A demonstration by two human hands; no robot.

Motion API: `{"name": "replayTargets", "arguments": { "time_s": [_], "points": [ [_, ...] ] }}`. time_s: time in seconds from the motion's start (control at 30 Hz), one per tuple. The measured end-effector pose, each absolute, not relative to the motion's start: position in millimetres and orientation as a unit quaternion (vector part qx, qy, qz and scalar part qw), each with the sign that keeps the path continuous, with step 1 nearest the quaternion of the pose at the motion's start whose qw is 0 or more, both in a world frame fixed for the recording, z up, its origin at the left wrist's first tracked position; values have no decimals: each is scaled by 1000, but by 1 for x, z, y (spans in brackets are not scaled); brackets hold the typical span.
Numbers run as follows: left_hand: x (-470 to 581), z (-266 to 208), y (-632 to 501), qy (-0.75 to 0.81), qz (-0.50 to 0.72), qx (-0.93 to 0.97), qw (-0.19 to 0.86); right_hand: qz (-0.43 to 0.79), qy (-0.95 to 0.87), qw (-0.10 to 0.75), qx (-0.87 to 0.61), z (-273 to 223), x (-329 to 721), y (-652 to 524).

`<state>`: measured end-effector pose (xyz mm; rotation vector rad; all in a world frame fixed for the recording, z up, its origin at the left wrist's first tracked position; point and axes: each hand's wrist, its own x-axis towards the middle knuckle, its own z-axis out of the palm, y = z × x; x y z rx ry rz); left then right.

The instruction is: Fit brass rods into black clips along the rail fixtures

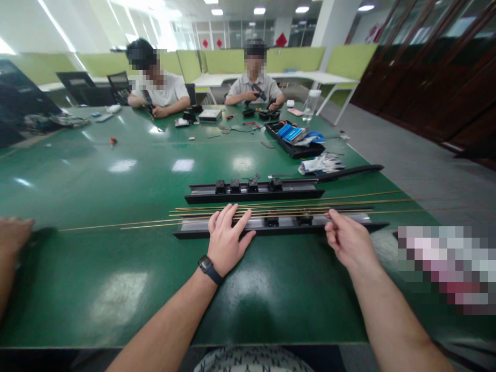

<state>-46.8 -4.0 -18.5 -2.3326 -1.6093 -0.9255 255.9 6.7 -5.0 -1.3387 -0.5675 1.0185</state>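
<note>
My left hand (228,238), with a dark watch on the wrist, lies flat with fingers spread on the left part of a long black rail (282,226) on the green table (127,279). My right hand (346,238) pinches the ends of thin brass rods (155,222) at the rail's right part. Several of these rods run across the rail from left to right. Small black blocks (287,221) sit on the rail between my hands.
A second black rail (253,191) with several blocks lies just beyond. A black tray (296,140) with blue items, white gloves (321,164) and a bottle (312,103) stand farther right. Two people work at the far side. Another person's hand (13,235) rests at the left edge.
</note>
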Motion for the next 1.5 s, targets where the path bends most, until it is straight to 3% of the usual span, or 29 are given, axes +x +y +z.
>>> {"name": "replayTargets", "arguments": {
  "time_s": [1.5],
  "points": [
    [-47,-18,-4,-536,-303,-783,87,447,-258,641,-569,-2,254,5]
  ]
}}
